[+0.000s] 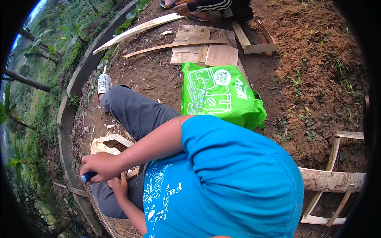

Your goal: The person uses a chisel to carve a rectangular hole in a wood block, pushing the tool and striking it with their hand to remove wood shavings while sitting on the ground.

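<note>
My right hand [101, 166] is wrapped around a tool with a blue handle [88, 176]. The butt of the handle sticks out, while the working end is hidden, so its kind cannot be told. Close below it, above my bent left leg, my left hand [118, 186] has its fingers curled at the edge of a small wooden frame [121, 139] made of pale slats. The frame stands between my legs, partly covered by my right hand and forearm.
A bright green bag [218, 95] stands beside me. Beyond it lie boards [190, 37], a long curved plank [139, 29] and another wooden frame [260, 48]. Someone crouches at the top, a hand [181, 9] showing. A concrete edge [65, 107] curves along the left; a wooden structure [333, 179] is at right.
</note>
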Demonstrator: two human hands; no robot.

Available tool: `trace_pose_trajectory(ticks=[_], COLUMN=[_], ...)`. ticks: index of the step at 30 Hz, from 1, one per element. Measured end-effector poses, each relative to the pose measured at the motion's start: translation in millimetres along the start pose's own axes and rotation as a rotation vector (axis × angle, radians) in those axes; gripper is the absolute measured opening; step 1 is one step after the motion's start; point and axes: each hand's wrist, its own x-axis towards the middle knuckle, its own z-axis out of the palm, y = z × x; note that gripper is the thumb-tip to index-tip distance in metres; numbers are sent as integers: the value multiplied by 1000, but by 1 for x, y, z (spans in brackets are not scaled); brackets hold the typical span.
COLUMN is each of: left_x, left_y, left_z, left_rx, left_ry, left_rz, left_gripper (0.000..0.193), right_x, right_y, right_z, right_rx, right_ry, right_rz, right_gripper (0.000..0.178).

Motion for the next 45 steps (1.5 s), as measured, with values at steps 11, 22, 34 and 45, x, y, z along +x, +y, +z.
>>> trace_pose_trajectory(ticks=[11,22,34,45], left_x=[18,1,4,20], left_y=[-43,4,11,12], left_z=[46,17,21,-4], left_rx=[8,-80,-46,113], left_ry=[267,186,174,50], left_rz=[5,-153,-227,-252], left_gripper=[72,68,60,77], right_x=[14,45,157,153], right_y=[4,-35,-53,-30], right_z=[19,-37,-73,-104], right_rx=[20,-280,-542,-450], right_ry=[8,-362,-1188,-1304], right_rz=[-75,246,145,-172], right_gripper=[34,32,38,42])
